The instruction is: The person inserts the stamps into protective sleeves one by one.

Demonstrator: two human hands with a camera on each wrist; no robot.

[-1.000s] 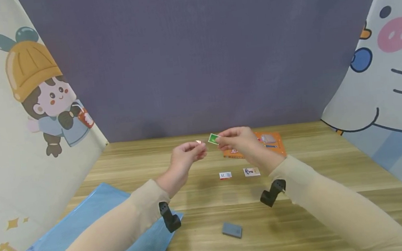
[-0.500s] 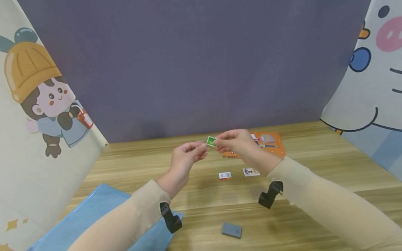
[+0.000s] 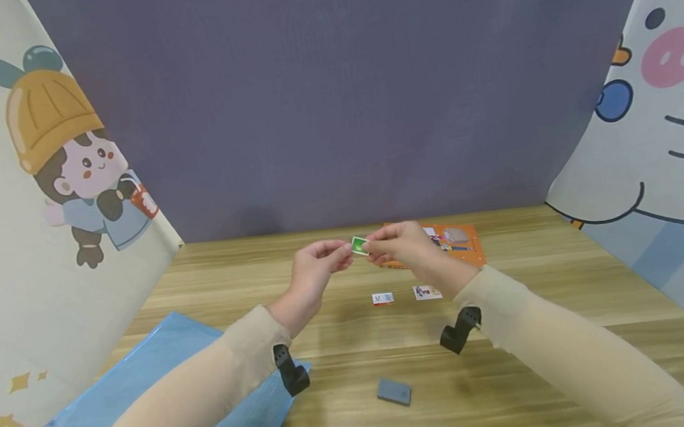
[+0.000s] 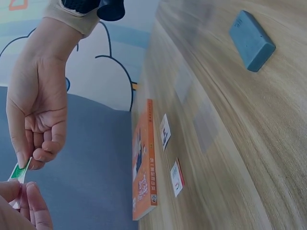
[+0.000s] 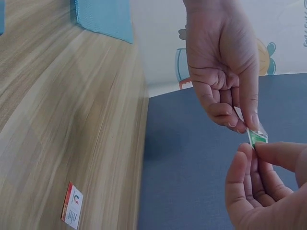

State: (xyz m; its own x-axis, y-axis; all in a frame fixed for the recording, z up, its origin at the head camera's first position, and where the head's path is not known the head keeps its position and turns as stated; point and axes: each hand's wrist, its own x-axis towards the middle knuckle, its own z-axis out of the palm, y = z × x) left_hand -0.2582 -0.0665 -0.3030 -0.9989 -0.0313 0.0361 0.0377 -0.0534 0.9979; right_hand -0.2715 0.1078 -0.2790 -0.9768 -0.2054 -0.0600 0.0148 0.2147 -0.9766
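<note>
Above the table, my right hand [image 3: 404, 245] pinches a small green card [image 3: 358, 244] with a white border between thumb and fingers. Facing it, my left hand [image 3: 315, 270] pinches what looks like a small clear plastic sleeve [image 5: 262, 130] by its edge; a white corner shows behind those fingers in the right wrist view. The card's left end meets the left fingertips, and fingers hide how far card and plastic overlap. Two small printed cards lie on the table below: a white one with a red edge [image 3: 383, 299] and a picture card [image 3: 427, 292].
An orange book [image 3: 463, 243] lies at the back, partly behind my right hand. Near the front is a grey-blue block [image 3: 394, 391]. A blue mesh pouch [image 3: 171, 357] lies at left under my left forearm. A dark cloth [image 3: 332, 106] hangs behind the wooden table [image 3: 539, 305].
The green card in my right hand has moved left and slightly down, from just apart to meeting the left fingertips. My left hand has barely moved.
</note>
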